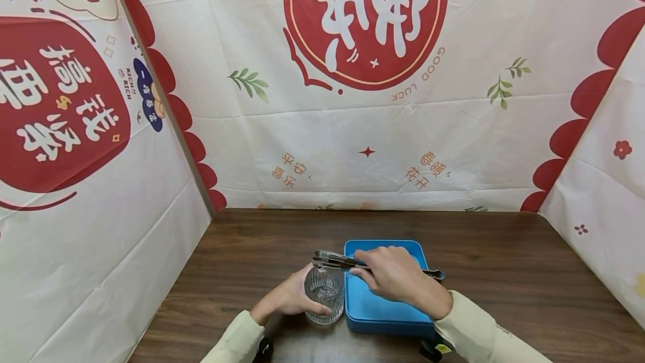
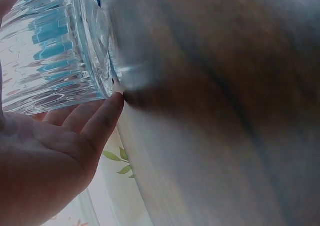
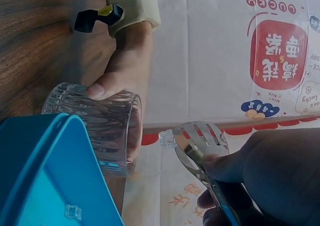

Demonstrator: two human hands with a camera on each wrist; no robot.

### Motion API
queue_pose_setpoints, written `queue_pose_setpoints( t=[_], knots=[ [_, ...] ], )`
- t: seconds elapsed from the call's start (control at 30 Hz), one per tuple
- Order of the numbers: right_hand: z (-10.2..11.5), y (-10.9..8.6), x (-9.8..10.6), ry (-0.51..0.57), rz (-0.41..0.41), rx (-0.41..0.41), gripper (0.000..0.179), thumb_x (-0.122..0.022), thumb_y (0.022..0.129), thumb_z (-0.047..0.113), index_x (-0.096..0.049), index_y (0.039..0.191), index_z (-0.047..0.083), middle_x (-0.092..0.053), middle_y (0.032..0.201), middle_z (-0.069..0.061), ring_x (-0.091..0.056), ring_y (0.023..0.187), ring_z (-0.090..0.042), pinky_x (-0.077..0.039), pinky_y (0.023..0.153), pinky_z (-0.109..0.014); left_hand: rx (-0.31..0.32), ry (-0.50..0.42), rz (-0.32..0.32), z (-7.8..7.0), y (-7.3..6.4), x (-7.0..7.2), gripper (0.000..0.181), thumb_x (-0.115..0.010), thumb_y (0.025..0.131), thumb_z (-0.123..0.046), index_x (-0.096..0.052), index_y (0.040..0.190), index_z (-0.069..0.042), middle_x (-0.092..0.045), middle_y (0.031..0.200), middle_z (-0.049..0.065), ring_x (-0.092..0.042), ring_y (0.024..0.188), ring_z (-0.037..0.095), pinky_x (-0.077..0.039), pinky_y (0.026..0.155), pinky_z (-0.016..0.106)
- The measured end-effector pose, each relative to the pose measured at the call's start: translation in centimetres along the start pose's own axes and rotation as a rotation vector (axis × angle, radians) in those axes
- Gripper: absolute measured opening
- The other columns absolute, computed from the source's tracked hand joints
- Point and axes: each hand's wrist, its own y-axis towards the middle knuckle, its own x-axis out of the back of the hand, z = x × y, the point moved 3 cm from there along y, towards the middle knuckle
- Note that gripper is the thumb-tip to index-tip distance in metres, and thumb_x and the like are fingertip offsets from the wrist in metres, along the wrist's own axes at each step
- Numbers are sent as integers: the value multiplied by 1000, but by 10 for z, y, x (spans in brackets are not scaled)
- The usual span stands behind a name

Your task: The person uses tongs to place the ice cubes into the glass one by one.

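My left hand (image 1: pixel 294 294) holds a clear ribbed drinking glass (image 1: pixel 324 296), its thumb on the near side and fingers round the far side. The glass stands upright beside a blue box. In my right hand (image 1: pixel 390 273) is a pair of metal tongs (image 3: pixel 202 153) with slotted heads. At the tongs' tip sits a small clear cube (image 3: pixel 167 138) that looks like ice. These tips are above the glass rim in the head view. Another clear cube (image 3: pixel 73 212) lies inside the blue box (image 1: pixel 388 326), which my right hand partly covers from above.
The box and glass stand on a dark wood-grain table (image 1: pixel 252 240), close to its near edge. White printed cloth (image 1: pixel 322 122) hangs behind the table and along both sides. A black device (image 3: pixel 97 19) is strapped at the left wrist.
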Motion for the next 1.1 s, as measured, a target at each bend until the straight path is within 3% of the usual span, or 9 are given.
queue_pose_setpoints(
  t=[0.5,0.87,1.1],
  knots=[
    [1,4,-11,-6,27,-11,20,-63,96,35,-60,84,21,-37,55,12,-35,46,-2,-29,43,-22,21,21,-12,0,0,1,87,-90,70,-39,-43,139,-17,-62,114,-3,-61,98,10,-49,86,29],
    [0,4,-16,-9,57,-19,22,-63,96,39,-58,84,21,-37,56,11,-35,47,-4,-27,43,-23,-4,56,-17,2,0,0,89,-88,69,-46,-42,141,-23,-60,117,-7,-59,102,10,-47,90,30],
    [-3,3,-19,26,98,-31,21,-64,94,41,-63,94,20,-45,62,12,-38,49,-4,-30,42,-24,39,62,-12,3,0,0,87,-88,69,-47,-42,140,-23,-61,115,-7,-59,100,12,-47,89,31]
  ],
)
